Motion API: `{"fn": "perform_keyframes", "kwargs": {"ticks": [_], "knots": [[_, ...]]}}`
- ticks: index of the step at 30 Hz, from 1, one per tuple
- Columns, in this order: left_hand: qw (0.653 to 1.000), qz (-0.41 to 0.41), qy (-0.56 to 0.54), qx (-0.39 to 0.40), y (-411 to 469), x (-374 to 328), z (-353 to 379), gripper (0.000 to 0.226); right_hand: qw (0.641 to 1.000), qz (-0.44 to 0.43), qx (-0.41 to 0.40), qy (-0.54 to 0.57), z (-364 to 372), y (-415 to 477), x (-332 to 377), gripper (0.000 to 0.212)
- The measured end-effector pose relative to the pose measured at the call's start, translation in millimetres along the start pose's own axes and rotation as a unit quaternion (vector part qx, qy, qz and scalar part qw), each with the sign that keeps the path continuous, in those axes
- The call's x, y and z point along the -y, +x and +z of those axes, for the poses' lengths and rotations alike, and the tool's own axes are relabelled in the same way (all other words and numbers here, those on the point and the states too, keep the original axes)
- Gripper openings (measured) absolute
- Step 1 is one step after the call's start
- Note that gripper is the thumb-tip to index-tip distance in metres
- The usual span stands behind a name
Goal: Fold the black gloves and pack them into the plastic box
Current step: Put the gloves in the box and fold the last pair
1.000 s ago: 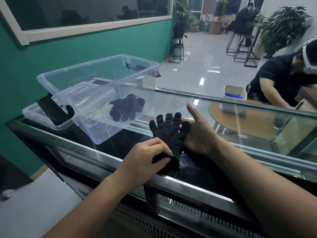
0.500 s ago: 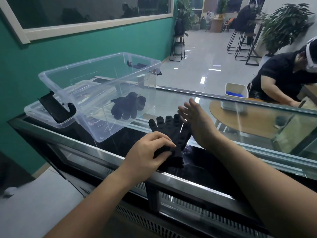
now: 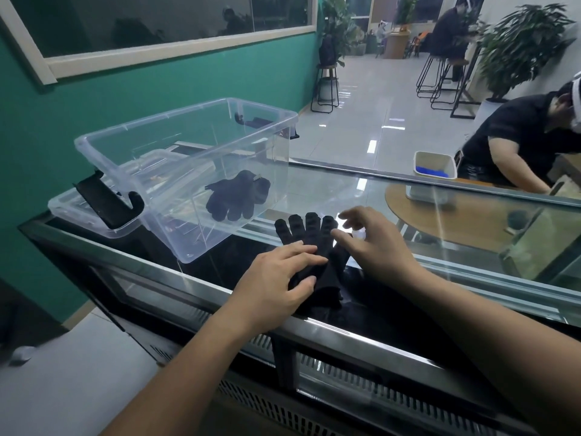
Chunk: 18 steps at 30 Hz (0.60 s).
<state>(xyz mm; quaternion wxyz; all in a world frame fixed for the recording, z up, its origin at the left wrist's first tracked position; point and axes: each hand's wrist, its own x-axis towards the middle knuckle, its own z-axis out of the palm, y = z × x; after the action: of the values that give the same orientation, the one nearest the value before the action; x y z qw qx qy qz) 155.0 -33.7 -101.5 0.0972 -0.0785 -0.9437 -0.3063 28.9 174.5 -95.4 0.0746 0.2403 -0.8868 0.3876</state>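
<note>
Black knit glove (image 3: 316, 229) lies flat on the counter (image 3: 314, 325) beside the plastic box (image 3: 163, 171) (another glove (image 3: 239, 196) already inside); soft, light, floppy by the look. Flat-handed, the left grip (image 3: 276, 284) presses it down; the right grip (image 3: 374, 247), released, is at its finger end, probably the end to fold over.

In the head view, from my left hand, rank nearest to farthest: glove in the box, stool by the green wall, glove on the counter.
1. Counter glove, under the left hand.
2. Boxed glove, ahead-left in the plastic box.
3. Stool, far back by the green wall.
</note>
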Motion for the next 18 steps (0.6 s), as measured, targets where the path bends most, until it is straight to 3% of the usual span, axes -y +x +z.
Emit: {"fn": "perform_keyframes", "kwargs": {"ticks": [4,12,18], "knots": [[1.000,-0.004,0.004,0.006,-0.9,-2.8,-0.1,0.040,0.999,0.010,0.026,-0.028,-3.7,-1.8,-4.2,0.032],[1.000,-0.008,0.022,0.004,-1.3,-5.9,-0.5,0.039,0.996,0.053,-0.003,0.075,-10.5,2.3,-6.5,0.029],[1.000,-0.001,0.025,-0.004,-2.6,-7.3,-0.8,0.037,0.999,0.025,-0.026,0.013,-8.1,1.3,-8.9,0.039]]}}
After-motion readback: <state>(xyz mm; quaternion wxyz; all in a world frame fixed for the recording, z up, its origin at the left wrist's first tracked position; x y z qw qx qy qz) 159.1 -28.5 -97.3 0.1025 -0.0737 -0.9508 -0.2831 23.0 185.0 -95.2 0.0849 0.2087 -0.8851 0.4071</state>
